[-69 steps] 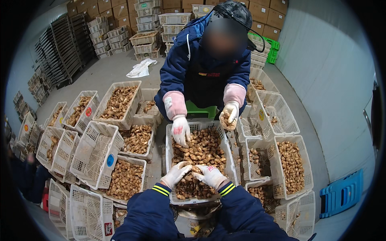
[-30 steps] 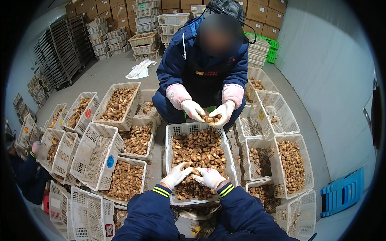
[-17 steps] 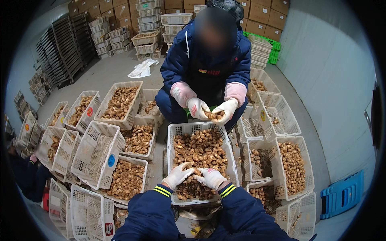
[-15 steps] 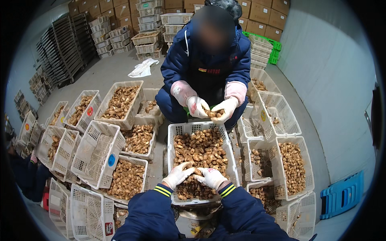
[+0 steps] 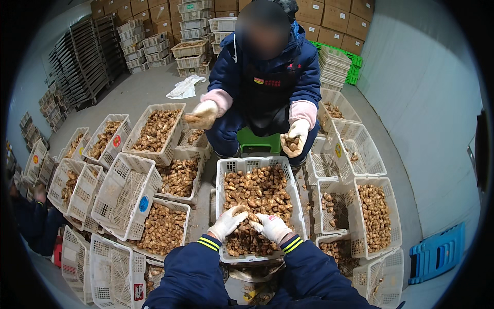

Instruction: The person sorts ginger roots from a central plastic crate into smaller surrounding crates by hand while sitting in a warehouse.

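A white plastic crate (image 5: 222,180) stands right in front of me, heaped with small brown, lumpy mushrooms (image 5: 257,188). Over its near half, my left hand (image 5: 228,223), in a white glove, is closed with its fingers curled round brown mushrooms. Close beside it, my right hand (image 5: 271,227), gloved too, is closed with its fingertips at the same mushrooms. The fingers partly hide what each hand grips. Across the crate, a person sits on a green stool (image 5: 257,141). That person's right glove (image 5: 203,114) is held out sideways, and the left glove (image 5: 295,138) holds mushrooms.
On my left stand several white crates, some with mushrooms (image 5: 159,229), one tilted crate (image 5: 126,195) mostly bare. More crates (image 5: 378,219) line my right, near a pale wall (image 5: 411,103). A blue plastic piece (image 5: 437,252) leans there. Cartons (image 5: 334,18) are stacked behind.
The person opposite has parted their gloves: one swung out toward the left crates, the other drew down to the right with mushrooms. My own hands have stayed nearly in place.
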Tool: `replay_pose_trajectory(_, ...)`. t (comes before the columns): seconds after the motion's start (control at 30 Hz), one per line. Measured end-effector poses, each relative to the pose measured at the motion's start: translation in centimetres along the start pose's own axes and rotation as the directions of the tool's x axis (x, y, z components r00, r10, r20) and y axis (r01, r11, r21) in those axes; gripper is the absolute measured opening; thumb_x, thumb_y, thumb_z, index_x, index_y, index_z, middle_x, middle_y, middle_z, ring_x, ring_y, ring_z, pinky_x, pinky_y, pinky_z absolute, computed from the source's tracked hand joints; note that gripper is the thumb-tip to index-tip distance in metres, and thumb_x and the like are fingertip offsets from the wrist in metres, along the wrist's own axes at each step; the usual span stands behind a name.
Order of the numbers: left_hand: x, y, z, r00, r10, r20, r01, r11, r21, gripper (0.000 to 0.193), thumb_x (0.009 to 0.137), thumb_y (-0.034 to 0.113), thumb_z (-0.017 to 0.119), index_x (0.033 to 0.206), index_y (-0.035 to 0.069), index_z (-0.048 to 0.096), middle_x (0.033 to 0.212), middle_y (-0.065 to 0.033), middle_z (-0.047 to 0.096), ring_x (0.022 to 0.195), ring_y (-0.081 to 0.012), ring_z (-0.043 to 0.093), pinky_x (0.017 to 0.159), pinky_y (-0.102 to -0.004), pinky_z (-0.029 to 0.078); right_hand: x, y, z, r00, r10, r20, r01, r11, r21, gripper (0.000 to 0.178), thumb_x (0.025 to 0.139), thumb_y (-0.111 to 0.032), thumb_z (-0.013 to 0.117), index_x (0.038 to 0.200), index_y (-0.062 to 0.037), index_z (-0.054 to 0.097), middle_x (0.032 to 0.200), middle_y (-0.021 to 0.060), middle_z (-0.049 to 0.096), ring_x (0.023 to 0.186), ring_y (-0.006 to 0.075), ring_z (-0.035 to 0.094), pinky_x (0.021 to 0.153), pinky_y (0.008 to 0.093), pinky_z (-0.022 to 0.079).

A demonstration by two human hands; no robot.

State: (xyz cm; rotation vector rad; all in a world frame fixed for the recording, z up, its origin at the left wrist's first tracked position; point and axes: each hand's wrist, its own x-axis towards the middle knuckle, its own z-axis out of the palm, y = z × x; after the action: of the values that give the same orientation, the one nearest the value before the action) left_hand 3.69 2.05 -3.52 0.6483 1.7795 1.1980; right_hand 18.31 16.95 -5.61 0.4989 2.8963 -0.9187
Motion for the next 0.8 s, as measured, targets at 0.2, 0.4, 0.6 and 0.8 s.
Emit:
replay_pose_trajectory(0.2,0.4,-0.7,-0.2,0.999,0.033,0.005,-0.033,0.994,0.102,0.058,0.097,0.034,0.063,0.140,-0.002,0.049,0.135,-0.0153,0.059,0.122,-0.0217,0.056,0.104,-0.0296,0.043,0.0,-0.4,-0.3,1.000,0.012,0.018,-0.012,1.000,0.019,0.046,0.097,-0.051,0.053,0.115,-0.0098,0.062,0.084,0.0165,0.069,0.083,0.0351,0.068,0.074,0.0439,0.052)
replay_pose_trajectory(0.4,0.7,-1.2,0.1,1.000,0.004,0.007,-0.004,0.999,-0.035,0.055,0.097,0.029,0.064,0.139,-0.003,0.050,0.133,-0.0155,0.060,0.121,-0.0196,0.056,0.103,-0.0289,0.043,-0.1,-0.7,-0.5,0.999,0.028,0.032,-0.029,0.999,0.030,0.048,0.096,-0.052,0.053,0.115,-0.0093,0.062,0.088,0.0175,0.070,0.086,0.0354,0.068,0.076,0.0440,0.053)
replay_pose_trajectory(0.6,0.2,-0.1,0.2,1.000,-0.003,0.003,0.003,1.000,-0.007,0.055,0.097,0.030,0.064,0.139,-0.003,0.051,0.132,-0.0155,0.061,0.119,-0.0190,0.057,0.101,-0.0290,0.045,0.1,0.7,0.5,1.000,-0.009,0.015,0.009,1.000,0.009,0.048,0.097,-0.051,0.051,0.117,-0.0079,0.061,0.095,0.0189,0.070,0.090,0.0360,0.068,0.079,0.0443,0.052)
replay_pose_trajectory(0.8,0.1,-0.1,-0.1,1.000,0.006,-0.008,-0.005,0.991,0.131,0.054,0.098,0.030,0.063,0.139,-0.004,0.050,0.133,-0.0166,0.061,0.120,-0.0201,0.058,0.101,-0.0299,0.045,0.2,0.3,0.4,0.999,-0.001,0.049,0.000,1.000,0.014,0.050,0.098,-0.051,0.051,0.122,-0.0077,0.059,0.099,0.0198,0.070,0.093,0.0362,0.067,0.081,0.0438,0.052)
